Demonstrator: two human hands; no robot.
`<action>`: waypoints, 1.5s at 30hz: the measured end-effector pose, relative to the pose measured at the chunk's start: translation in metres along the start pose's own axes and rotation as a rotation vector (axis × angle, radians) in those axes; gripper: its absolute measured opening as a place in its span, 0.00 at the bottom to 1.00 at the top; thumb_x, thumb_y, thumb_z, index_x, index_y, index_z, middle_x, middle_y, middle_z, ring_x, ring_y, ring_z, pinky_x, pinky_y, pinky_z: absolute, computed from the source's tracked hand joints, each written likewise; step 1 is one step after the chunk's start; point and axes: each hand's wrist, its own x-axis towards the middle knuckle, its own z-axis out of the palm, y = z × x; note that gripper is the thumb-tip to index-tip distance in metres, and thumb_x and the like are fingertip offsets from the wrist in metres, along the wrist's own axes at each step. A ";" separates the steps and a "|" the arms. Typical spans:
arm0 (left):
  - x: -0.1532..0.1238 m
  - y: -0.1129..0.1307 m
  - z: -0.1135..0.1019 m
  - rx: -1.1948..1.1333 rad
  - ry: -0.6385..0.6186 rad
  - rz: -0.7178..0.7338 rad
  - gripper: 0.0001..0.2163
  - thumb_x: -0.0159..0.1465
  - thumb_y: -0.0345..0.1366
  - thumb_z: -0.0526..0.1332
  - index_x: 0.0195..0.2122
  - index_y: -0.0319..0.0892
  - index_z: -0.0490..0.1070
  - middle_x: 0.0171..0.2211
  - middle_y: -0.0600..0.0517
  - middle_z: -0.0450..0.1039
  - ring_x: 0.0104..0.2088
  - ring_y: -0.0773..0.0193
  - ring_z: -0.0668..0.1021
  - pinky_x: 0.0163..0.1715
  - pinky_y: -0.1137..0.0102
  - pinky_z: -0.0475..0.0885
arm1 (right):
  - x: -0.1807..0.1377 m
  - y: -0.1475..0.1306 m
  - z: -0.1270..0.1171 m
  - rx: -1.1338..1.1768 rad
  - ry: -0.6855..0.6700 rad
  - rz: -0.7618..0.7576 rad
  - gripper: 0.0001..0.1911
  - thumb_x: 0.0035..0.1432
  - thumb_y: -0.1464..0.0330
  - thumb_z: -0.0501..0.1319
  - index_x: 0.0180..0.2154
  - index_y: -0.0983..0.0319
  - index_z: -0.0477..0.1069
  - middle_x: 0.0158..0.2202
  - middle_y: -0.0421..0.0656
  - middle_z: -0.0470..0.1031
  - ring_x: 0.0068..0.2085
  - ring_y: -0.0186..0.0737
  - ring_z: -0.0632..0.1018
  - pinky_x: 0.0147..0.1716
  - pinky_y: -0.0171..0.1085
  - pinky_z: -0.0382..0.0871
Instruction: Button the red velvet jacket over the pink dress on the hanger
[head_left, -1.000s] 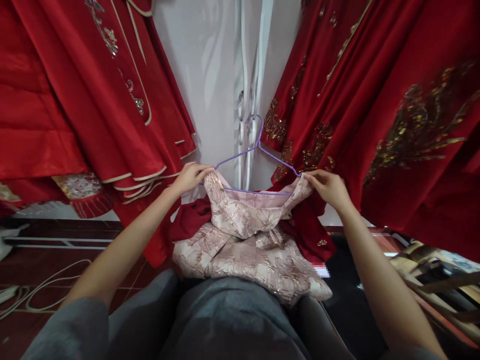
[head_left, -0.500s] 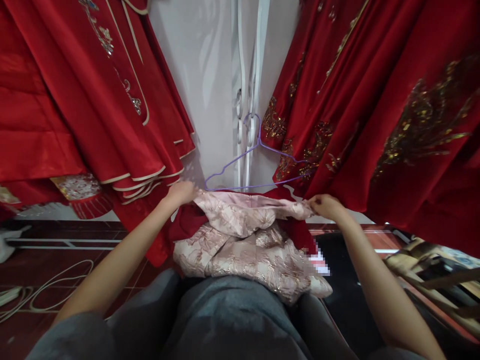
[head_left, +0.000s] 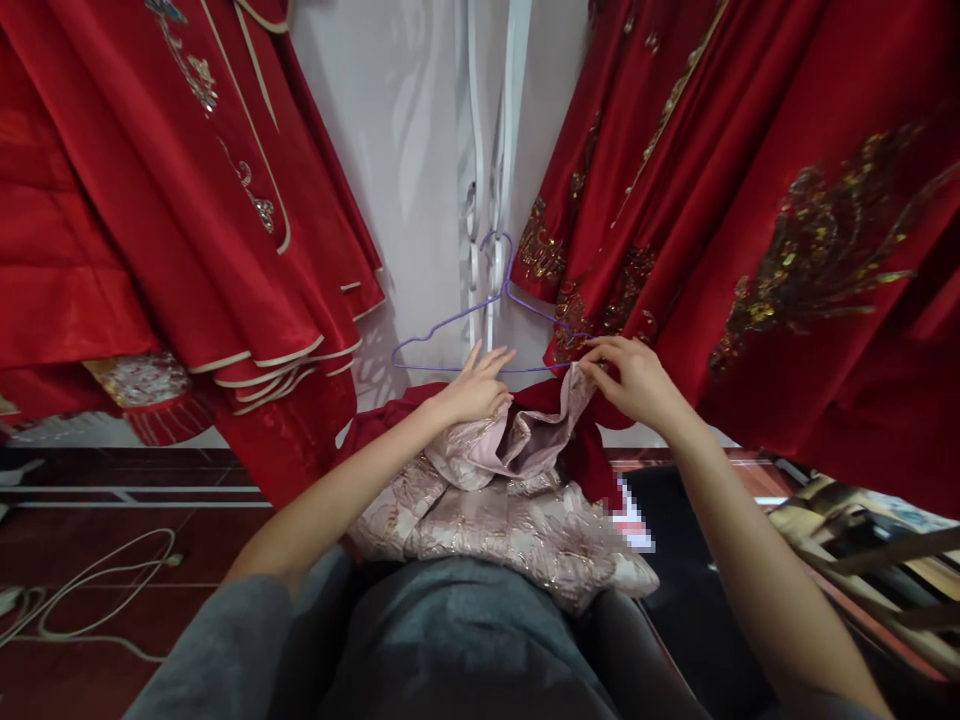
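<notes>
A pale pink brocade garment point(head_left: 517, 525) with a shiny raised pattern is bunched across my lap, its pink lining showing along the lifted upper edge. My left hand point(head_left: 478, 387) grips that edge near the middle, with some fingers stretched out above the cloth. Between thumb and fingers, my right hand point(head_left: 628, 383) pinches the raised right end of the edge. Just beyond both hands is a purple clothes hanger point(head_left: 450, 322), its lower bar close to my right fingertips. Dark red fabric point(head_left: 386, 415) lies under and behind the garment.
Red gowns with trim hang at left point(head_left: 172, 230), and red gowns with gold embroidery hang at right point(head_left: 750, 200). A white panel point(head_left: 375, 120) stands behind. A white cable point(head_left: 97, 570) lies on the tiled floor at left. Beside my right arm is a black surface point(head_left: 697, 560).
My left hand has moved right, from the garment's left end to its middle. My right hand has moved slightly up and left, raising its end. The stretched edge is now folded and slack.
</notes>
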 end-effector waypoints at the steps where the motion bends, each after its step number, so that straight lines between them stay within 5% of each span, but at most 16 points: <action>1: 0.003 -0.001 0.008 0.012 -0.016 -0.002 0.14 0.66 0.39 0.54 0.36 0.39 0.78 0.65 0.41 0.55 0.66 0.49 0.55 0.64 0.45 0.36 | 0.002 0.009 0.002 0.001 0.029 -0.028 0.10 0.61 0.63 0.55 0.34 0.59 0.73 0.49 0.47 0.76 0.53 0.51 0.73 0.56 0.54 0.59; 6: -0.016 -0.001 0.026 0.036 0.002 0.010 0.15 0.67 0.39 0.53 0.34 0.39 0.78 0.60 0.38 0.61 0.61 0.50 0.63 0.62 0.48 0.50 | -0.001 0.064 0.010 -0.105 0.150 0.028 0.10 0.60 0.63 0.56 0.34 0.59 0.74 0.53 0.47 0.72 0.61 0.51 0.65 0.62 0.57 0.51; 13: -0.043 0.013 -0.001 -0.008 0.058 0.020 0.18 0.69 0.40 0.49 0.33 0.40 0.77 0.56 0.40 0.65 0.57 0.53 0.66 0.56 0.53 0.57 | -0.023 0.112 0.016 -0.356 0.099 -0.007 0.09 0.56 0.67 0.57 0.32 0.61 0.76 0.57 0.49 0.68 0.65 0.53 0.59 0.64 0.57 0.46; 35: -0.045 0.017 -0.006 -0.046 0.073 -0.014 0.18 0.70 0.40 0.48 0.32 0.40 0.76 0.55 0.42 0.67 0.57 0.54 0.66 0.55 0.55 0.57 | -0.018 0.107 0.023 -0.425 0.109 -0.009 0.11 0.55 0.69 0.56 0.35 0.63 0.77 0.60 0.52 0.66 0.66 0.56 0.56 0.64 0.59 0.46; 45: -0.043 0.020 -0.003 -0.016 0.058 -0.009 0.17 0.69 0.36 0.49 0.32 0.40 0.76 0.56 0.41 0.66 0.58 0.54 0.66 0.55 0.54 0.58 | -0.017 0.077 0.019 -0.338 0.294 0.071 0.14 0.61 0.65 0.52 0.38 0.63 0.75 0.60 0.52 0.65 0.63 0.53 0.61 0.61 0.54 0.53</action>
